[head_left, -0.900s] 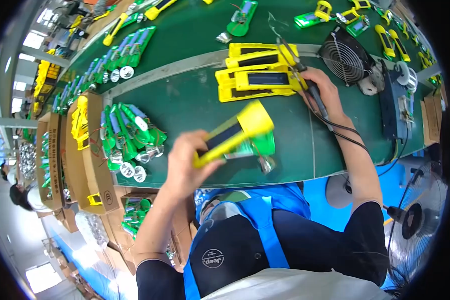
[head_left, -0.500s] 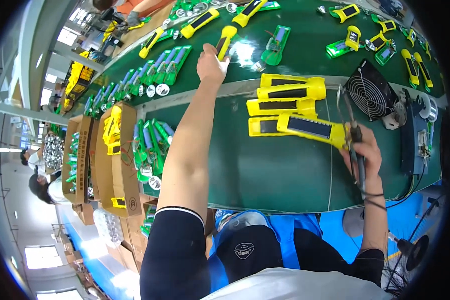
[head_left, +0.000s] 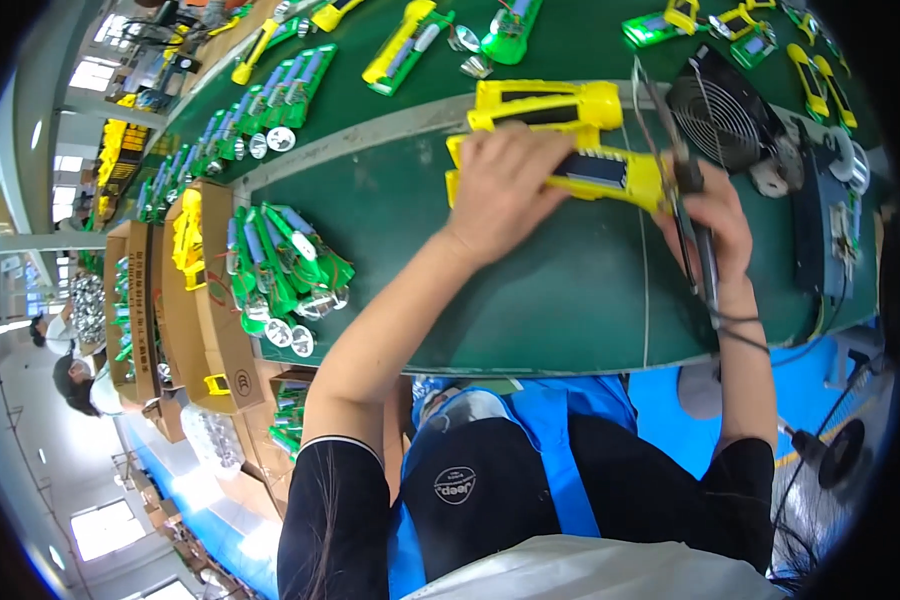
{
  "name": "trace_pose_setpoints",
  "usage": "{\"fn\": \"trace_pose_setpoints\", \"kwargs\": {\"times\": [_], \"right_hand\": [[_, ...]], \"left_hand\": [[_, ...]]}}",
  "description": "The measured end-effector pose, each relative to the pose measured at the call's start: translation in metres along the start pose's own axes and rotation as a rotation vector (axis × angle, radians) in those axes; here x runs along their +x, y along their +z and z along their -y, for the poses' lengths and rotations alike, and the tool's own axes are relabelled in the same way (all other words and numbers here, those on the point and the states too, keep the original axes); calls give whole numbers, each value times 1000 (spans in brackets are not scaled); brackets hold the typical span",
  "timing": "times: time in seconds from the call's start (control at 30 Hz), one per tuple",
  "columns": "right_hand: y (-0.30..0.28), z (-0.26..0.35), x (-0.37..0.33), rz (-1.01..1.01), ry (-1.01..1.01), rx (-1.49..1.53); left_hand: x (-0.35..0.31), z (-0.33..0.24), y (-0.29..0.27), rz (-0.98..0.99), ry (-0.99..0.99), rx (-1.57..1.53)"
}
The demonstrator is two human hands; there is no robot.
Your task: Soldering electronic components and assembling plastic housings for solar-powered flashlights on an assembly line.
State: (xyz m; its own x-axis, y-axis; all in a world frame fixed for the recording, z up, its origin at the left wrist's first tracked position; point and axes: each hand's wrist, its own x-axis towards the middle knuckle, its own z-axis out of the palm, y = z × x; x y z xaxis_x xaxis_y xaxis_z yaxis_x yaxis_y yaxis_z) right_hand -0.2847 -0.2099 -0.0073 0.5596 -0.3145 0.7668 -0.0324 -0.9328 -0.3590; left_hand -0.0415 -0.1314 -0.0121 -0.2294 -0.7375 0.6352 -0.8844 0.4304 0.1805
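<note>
My left hand (head_left: 505, 190) is closed over the near yellow flashlight housing (head_left: 638, 180), which has a dark panel on its face. Under and behind it lie more yellow housings, the farthest one (head_left: 545, 104) in plain sight. My right hand (head_left: 722, 225) grips a soldering iron (head_left: 706, 262) with a dark handle and trailing cord, and its fingertips are at the wide end of the same near housing. A thin bent metal piece rises above the right hand; I cannot tell what it is.
Green lamp parts with batteries and round reflectors (head_left: 280, 265) lie in a heap at the left. Cardboard boxes (head_left: 232, 340) stand beside the table. A black fan (head_left: 720, 110) and a dark box-shaped unit (head_left: 820, 230) are at the right. Across the back, yellow housings and green parts are spread out.
My left hand has left the yellow housing at the far side and come back to the near stack. My right hand stays at the wide end with the iron. The view has shifted.
</note>
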Motion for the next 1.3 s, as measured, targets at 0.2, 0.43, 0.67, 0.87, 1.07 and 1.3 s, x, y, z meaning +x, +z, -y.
{"fn": "trace_pose_setpoints", "kwargs": {"times": [0.2,0.43,0.67,0.87,1.07,1.3], "right_hand": [[-12,35,2,-239,95,-6],[45,59,-42,-100,312,464],[51,56,-65,-77,405,452],[47,58,-53,9,526,383],[50,54,-43,-27,378,343],[62,48,-6,95,174,347]], "left_hand": [[-6,-15,-50,-46,161,-9],[-25,-26,-23,62,-89,-117],[109,122,28,9,-325,16],[150,169,79,457,-547,-45],[134,88,-32,449,-267,-54],[-50,-4,-145,565,-972,-678]]}}
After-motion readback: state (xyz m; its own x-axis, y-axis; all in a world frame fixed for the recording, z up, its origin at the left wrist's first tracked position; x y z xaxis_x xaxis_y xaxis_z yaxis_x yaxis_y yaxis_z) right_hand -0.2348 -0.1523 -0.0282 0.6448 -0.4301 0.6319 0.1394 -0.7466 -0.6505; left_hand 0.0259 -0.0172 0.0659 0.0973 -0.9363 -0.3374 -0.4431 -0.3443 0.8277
